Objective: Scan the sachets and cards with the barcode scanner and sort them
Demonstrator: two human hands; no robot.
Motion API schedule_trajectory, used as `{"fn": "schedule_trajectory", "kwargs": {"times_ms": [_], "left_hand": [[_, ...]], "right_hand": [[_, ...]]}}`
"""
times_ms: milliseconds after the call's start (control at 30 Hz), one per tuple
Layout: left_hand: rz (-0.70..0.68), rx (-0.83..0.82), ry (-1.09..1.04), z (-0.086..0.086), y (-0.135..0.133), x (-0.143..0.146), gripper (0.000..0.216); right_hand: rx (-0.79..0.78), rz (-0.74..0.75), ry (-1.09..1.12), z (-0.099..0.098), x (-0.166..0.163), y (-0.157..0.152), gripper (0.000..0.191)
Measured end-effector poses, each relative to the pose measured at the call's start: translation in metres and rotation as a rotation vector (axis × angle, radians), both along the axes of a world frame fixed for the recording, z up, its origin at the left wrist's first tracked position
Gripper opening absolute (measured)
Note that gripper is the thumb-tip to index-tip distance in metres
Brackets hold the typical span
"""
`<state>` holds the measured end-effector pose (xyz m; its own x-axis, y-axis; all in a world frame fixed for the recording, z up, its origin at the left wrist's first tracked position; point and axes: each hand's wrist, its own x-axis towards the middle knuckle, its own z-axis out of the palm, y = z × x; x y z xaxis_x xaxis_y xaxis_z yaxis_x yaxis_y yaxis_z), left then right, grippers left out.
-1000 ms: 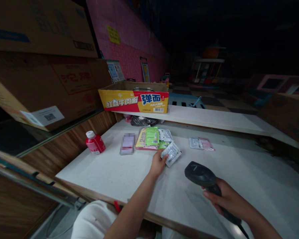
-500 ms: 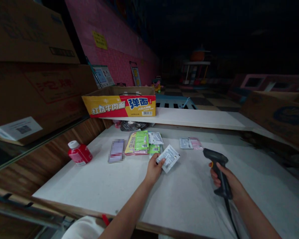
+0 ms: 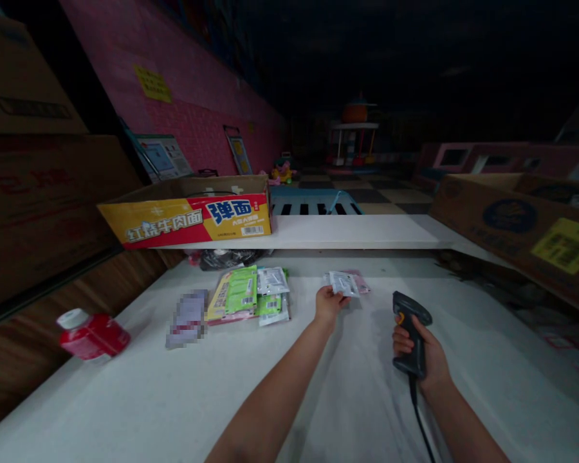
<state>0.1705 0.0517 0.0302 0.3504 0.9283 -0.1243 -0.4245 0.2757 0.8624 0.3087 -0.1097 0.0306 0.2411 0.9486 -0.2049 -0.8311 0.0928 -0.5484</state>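
Note:
My left hand (image 3: 330,304) pinches the near edge of a silver sachet (image 3: 343,283). The sachet is over a pink packet (image 3: 359,281) and partly covers it; whether the two touch I cannot tell. Wrapped in my right hand (image 3: 429,354) is a black barcode scanner (image 3: 412,328), its head pointing up and to the left, its cable hanging toward the front. To the left lies a pile of packets: a green packet (image 3: 242,289) on a yellow one (image 3: 218,301), with another silver sachet (image 3: 272,280) on top at the right.
A red bottle with a white cap (image 3: 94,335) and a blurred flat packet (image 3: 188,318) lie at left. A yellow-and-red noodle carton (image 3: 193,215) stands on the raised white shelf (image 3: 357,230). Brown cardboard boxes flank both sides, one at right (image 3: 492,212).
My left hand has carried the silver sachet away from the pile, right and forward, over the pink packet. The view has turned right. My right hand still holds the scanner.

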Motion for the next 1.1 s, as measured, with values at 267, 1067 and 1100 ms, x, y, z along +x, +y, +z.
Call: {"fn": "schedule_trajectory", "kwargs": {"times_ms": [267, 1067, 1100], "left_hand": [[0.148, 0.011, 0.336, -0.003, 0.030, 0.052, 0.022], [-0.130, 1.057, 1.471, 0.009, 0.003, -0.020, 0.040], [-0.115, 1.067, 1.465, 0.011, 0.001, -0.023, 0.039]], "right_hand": [[-0.025, 0.002, 0.002, 0.001, -0.002, 0.004, 0.029], [-0.054, 0.001, 0.189, -0.003, 0.001, 0.005, 0.024], [-0.053, -0.002, 0.195, -0.004, 0.001, 0.005, 0.024]]}}
